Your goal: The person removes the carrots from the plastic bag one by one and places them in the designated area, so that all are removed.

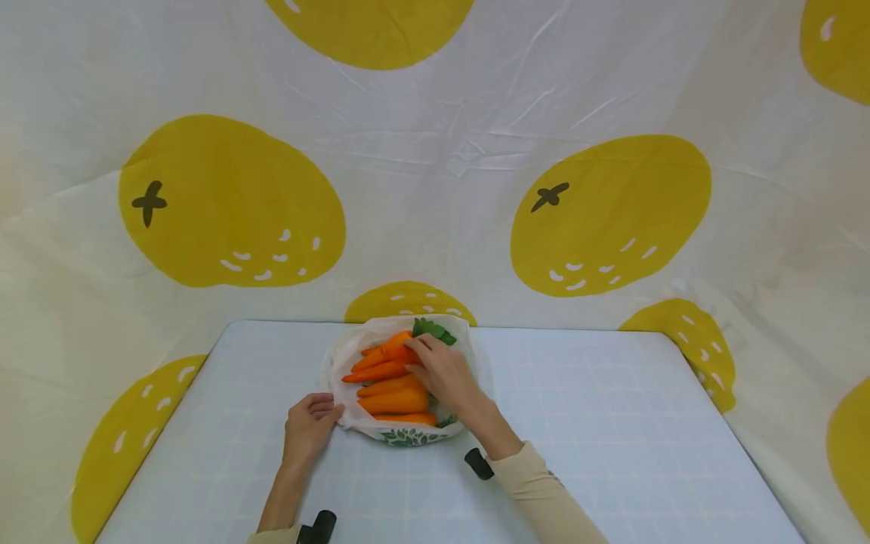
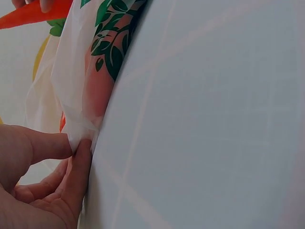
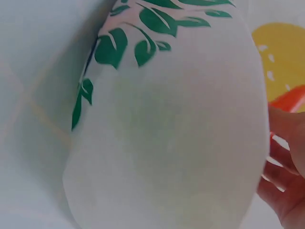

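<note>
On Pale-Blue Checked Table (image 1: 612,423), Gripping Tapering Orange Carrot (image 1: 396,347)

With left hand (image 1: 309,427), pinches thin white leaf-printed bag (image 1: 401,436) between thumb and finger, apparently to steady its open mouth; with right hand (image 1: 445,370), curls fingers round carrot, above other carrots (image 1: 394,400) inside.

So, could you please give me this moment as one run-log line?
Left hand: pinching bag | Right hand: gripping carrot | Other carrots: inside bag | Green leaves: bag's far side

Beige sleeves (image 1: 547,495), right one lightly creased; two stubby black wrist cameras (image 1: 479,464), roughly cylindrical.
</note>
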Action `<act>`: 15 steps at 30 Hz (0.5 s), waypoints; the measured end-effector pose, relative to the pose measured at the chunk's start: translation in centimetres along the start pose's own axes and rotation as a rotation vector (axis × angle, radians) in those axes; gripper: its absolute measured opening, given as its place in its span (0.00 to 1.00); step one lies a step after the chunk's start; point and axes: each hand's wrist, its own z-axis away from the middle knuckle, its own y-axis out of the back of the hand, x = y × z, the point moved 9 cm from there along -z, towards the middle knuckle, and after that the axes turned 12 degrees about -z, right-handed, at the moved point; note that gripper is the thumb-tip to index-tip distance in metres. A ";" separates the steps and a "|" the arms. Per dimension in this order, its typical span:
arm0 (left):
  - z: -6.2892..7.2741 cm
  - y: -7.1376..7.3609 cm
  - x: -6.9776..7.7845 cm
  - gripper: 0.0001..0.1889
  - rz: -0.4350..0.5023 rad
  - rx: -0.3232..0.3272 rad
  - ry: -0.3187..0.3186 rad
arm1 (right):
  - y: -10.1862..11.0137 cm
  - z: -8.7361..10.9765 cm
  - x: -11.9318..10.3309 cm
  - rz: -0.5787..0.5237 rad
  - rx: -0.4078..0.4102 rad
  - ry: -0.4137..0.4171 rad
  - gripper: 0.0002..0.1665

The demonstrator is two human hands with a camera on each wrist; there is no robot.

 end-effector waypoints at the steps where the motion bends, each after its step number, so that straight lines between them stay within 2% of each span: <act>1: 0.0 0.0 0.1 0.17 -0.002 0.001 -0.003 | 0.4 0.0 0.0 -0.015 0.012 -0.001 0.25; 15: -0.2 -0.1 -0.3 0.16 -0.003 0.006 0.003 | 4.6 -0.6 0.5 -0.150 0.175 -0.051 0.27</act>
